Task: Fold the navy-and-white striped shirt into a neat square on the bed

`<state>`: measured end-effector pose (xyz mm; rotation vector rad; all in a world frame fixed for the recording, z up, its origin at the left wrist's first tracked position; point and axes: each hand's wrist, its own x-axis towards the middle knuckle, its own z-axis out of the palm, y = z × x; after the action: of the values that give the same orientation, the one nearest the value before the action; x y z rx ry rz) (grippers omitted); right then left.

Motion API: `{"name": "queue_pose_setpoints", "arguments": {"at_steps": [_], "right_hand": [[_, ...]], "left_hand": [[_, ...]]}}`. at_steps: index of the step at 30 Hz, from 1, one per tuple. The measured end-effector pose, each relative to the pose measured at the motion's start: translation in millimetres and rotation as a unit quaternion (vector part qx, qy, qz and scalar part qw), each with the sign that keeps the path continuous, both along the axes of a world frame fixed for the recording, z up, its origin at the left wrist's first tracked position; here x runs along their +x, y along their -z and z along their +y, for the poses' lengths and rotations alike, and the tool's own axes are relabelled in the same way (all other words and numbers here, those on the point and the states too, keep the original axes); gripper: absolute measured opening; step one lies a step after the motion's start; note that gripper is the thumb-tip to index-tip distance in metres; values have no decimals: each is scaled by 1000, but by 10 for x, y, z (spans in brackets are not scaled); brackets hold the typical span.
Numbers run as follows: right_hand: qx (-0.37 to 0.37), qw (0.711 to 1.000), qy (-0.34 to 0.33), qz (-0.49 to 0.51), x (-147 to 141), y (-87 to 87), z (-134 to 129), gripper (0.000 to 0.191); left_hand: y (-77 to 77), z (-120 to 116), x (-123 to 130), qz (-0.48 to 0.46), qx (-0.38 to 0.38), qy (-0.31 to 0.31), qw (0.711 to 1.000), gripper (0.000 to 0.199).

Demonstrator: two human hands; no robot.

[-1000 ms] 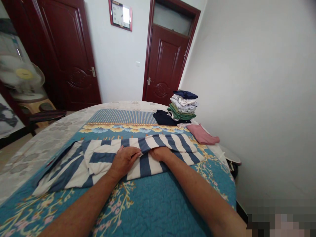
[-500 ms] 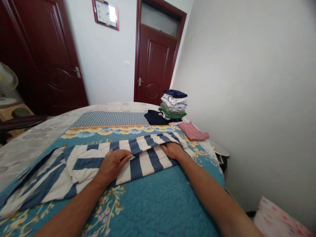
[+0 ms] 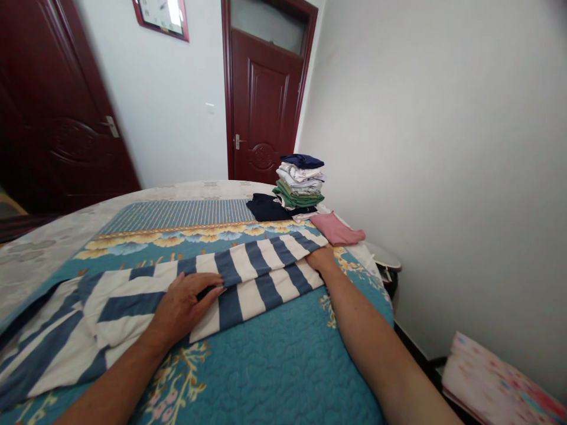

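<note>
Garment of blue-and-white striped cloth (image 3: 133, 307) lies on teal floral quilted cover (image 3: 266, 366), long axis left-right; left hand (image 3: 186, 300) on top, fingers loosely spread; right hand (image 3: 321, 261) touching garment's right end, can't tell grip.

The person's left hand (image 3: 188, 298) is palm down, its fingers (image 3: 204, 279) gently bent toward the right hand (image 3: 319, 260), the thumb (image 3: 209, 302) just below them with its tip near theirs. Behind those fingers, the bare left forearm (image 3: 119, 369) slants down and outward. Well apart from them, the right hand's fingertips are hidden; its bare right forearm (image 3: 367, 330) trails behind, slanting outward.
</note>
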<state>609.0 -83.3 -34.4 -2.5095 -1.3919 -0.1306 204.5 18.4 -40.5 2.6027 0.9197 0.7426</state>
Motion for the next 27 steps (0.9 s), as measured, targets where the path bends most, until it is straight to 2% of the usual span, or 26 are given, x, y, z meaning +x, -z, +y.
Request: {"name": "queue_pose_setpoints", "arguments": {"at_steps": [3, 5, 7, 9, 14, 21, 27], "right_hand": [[62, 996, 59, 33, 165, -43, -54, 48], [100, 988, 104, 49, 282, -66, -119, 54], [106, 986, 113, 55, 381, -78, -190, 57], [90, 988, 103, 67, 448, -80, -248, 55], [43, 991, 79, 97, 458, -60, -297, 49], [-20, 995, 96, 29, 327, -95, -252, 58], [-40, 995, 84, 42, 265, -84, -161, 49]], "left_hand": [[33, 10, 5, -1, 8, -22, 1000, 55], [53, 29, 5, 7, -7, -32, 999, 53], [66, 53, 2, 15, -25, -29, 999, 53], [73, 77, -1, 15, -27, -25, 999, 55], [108, 112, 9, 47, 22, -26, 998, 52], [287, 72, 7, 125, 149, -23, 981, 59], [334, 49, -21, 141, 177, -3, 974, 62]]}}
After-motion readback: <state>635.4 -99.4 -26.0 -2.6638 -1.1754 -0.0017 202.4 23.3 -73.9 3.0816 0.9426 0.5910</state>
